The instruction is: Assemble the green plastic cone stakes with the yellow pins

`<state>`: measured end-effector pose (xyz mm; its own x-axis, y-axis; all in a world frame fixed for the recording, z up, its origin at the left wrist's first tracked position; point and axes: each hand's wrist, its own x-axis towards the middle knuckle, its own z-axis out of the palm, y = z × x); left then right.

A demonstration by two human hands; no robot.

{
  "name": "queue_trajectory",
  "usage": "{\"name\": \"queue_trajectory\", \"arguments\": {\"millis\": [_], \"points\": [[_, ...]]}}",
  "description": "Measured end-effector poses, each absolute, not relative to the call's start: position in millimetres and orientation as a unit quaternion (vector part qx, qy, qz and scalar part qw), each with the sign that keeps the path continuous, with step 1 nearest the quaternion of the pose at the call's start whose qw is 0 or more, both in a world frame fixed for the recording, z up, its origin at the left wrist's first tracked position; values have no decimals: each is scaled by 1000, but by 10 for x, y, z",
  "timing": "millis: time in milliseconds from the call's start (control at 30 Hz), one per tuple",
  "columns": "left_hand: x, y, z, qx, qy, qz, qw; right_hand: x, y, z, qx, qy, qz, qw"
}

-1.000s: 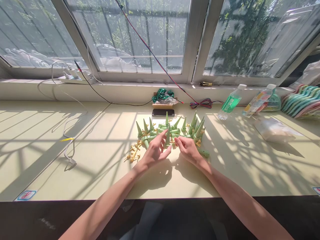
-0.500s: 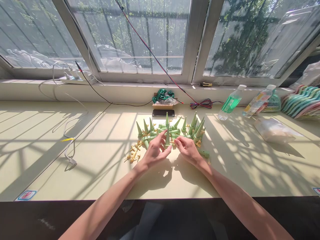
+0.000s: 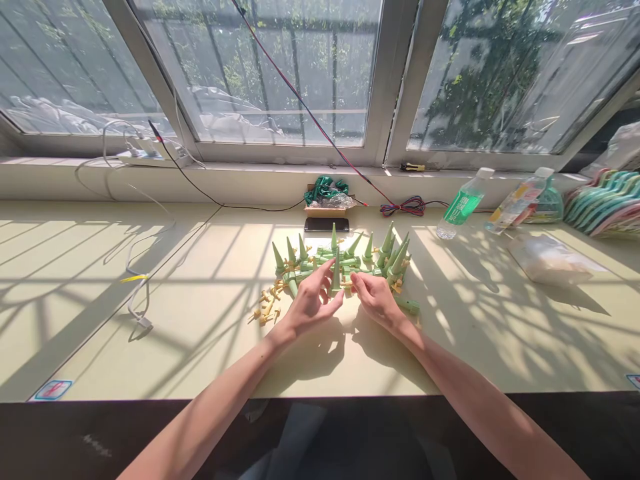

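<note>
Near the middle of the table, my left hand (image 3: 314, 297) curves round an upright pale green cone (image 3: 337, 272), with its thumb at the cone's base. My right hand (image 3: 373, 293) is pinched just to the right of the cone. A small yellow peg (image 3: 348, 287) shows at its fingertips, partly hidden. Behind both hands are several green cones (image 3: 387, 243), some standing and some tilted, among lying green tubes (image 3: 327, 252). Loose yellow pegs (image 3: 267, 309) are scattered left of my left hand. Another green tube (image 3: 407, 305) lies beside my right wrist.
A black phone (image 3: 327, 225) lies before a small box (image 3: 327, 212) of green straps. Farther right are coiled cables (image 3: 403, 207), two bottles (image 3: 461, 207) (image 3: 520, 200), a plastic bag (image 3: 547, 259) and stacked hangers (image 3: 605, 203). A white cable (image 3: 145, 300) trails on the left.
My right hand has drawn slightly to the right, away from the cone, and its fingers are curled more. My left hand and the cone have barely moved.
</note>
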<state>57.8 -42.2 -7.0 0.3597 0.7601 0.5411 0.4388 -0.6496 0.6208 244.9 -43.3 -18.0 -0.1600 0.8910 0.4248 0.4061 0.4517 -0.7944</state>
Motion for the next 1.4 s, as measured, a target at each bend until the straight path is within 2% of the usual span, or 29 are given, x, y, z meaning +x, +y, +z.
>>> {"name": "queue_trajectory", "arguments": {"millis": [400, 1000, 1400], "points": [[571, -416, -68, 797, 383, 427, 187, 2477, -483, -121, -400, -730, 290, 473], [571, -427, -62, 802, 385, 418, 186, 2467, -442, -155, -431, -737, 261, 451], [571, -411, -69, 797, 389, 424, 182, 2482, -469, -131, -396, -735, 295, 465]]}}
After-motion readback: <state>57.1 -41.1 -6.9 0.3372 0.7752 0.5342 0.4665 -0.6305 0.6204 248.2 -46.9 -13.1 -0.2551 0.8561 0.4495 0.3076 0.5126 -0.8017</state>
